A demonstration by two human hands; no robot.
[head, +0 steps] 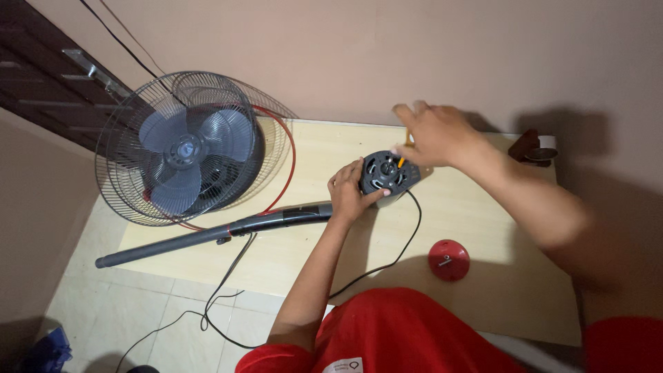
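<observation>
Black round motor [388,173] sits near the middle of the pale wooden table [483,228], out of its fan and bare. Left hand [351,195] grips the motor's left side, fingers curled around its edge. Right hand [431,135] hovers just above and right of the motor, fingers bunched on a small yellow-handled tool [402,159], probably a screwdriver, tip down on the motor's top face. Black cord [394,255] runs from the motor toward the near table edge. Red round cap [448,260] lies apart, below-right of the motor, already off. Grey fan pole [207,237] lies left of the motor, with the fan head [186,148], blades and wire guards at its far left. Judging by this, stripping down is well along; the motor itself is not yet opened.
</observation>
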